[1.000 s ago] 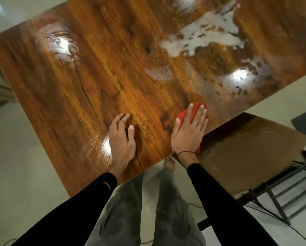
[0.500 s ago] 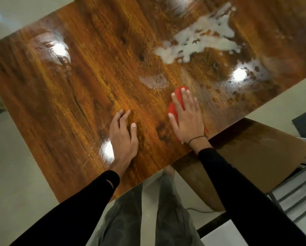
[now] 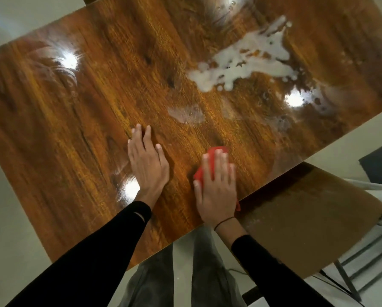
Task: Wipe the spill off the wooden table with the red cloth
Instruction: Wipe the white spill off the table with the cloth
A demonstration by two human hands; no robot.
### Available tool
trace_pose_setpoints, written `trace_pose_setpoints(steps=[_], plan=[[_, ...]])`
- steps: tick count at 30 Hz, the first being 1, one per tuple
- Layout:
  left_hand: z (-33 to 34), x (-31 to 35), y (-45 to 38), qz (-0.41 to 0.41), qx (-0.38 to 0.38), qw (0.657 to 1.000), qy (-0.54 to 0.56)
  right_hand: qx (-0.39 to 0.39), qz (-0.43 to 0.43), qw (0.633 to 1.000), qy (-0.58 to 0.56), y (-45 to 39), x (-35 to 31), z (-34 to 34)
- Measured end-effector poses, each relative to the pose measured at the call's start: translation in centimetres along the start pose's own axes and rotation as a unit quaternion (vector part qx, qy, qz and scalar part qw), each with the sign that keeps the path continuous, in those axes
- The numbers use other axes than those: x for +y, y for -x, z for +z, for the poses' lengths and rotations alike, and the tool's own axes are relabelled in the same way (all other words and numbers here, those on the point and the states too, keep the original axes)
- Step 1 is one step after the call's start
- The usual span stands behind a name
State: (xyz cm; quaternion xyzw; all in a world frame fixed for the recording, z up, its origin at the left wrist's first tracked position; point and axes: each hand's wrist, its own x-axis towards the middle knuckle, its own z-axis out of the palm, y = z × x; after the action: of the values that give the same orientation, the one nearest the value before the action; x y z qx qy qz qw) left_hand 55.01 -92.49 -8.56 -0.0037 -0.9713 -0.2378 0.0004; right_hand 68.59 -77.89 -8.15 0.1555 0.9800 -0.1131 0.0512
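A glossy wooden table (image 3: 79,120) fills most of the view. A white milky spill (image 3: 245,63) spreads across its far right part, and a smaller clear wet patch (image 3: 185,114) lies closer to me. My right hand (image 3: 216,185) presses flat, fingers straight, on the red cloth (image 3: 204,171) near the table's front edge. Only the cloth's top and left side show around my fingers. My left hand (image 3: 147,165) rests flat on the wood to the left of the cloth, holding nothing.
A brown chair seat (image 3: 307,218) on a dark metal frame stands just below the table's front right edge. My grey trouser legs (image 3: 154,280) and the pale floor (image 3: 8,218) show under the front edge. Bright lamp reflections sit on the tabletop.
My right hand has slid the red cloth back toward the front edge after reaching toward the spill half a second ago. My left hand stays flat in about the same spot.
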Motion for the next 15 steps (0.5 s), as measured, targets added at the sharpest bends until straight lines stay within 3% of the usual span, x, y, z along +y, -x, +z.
trace_pose_setpoints(steps=[4, 7, 10, 15], plan=[[-0.9, -0.7, -1.3, -0.036, 0.022, 0.999, 0.033, -0.054, -0.226, 0.973, 0.005, -2.7, -2.8, 0.4], [-1.9, -1.4, -1.2, -0.051, 0.034, 0.991, 0.119, -0.056, -0.299, 0.952, 0.009, -7.0, -5.5, 0.0], [-2.5, -1.0, -1.1, -0.064, 0.047, 0.984, 0.160, -0.044, -0.312, 0.949, 0.018, -12.1, -8.0, -0.6], [-2.1, -0.5, -1.5, -0.040, -0.011, 0.999, 0.015, -0.001, -0.197, 0.980, 0.026, -19.2, -7.1, -2.2]])
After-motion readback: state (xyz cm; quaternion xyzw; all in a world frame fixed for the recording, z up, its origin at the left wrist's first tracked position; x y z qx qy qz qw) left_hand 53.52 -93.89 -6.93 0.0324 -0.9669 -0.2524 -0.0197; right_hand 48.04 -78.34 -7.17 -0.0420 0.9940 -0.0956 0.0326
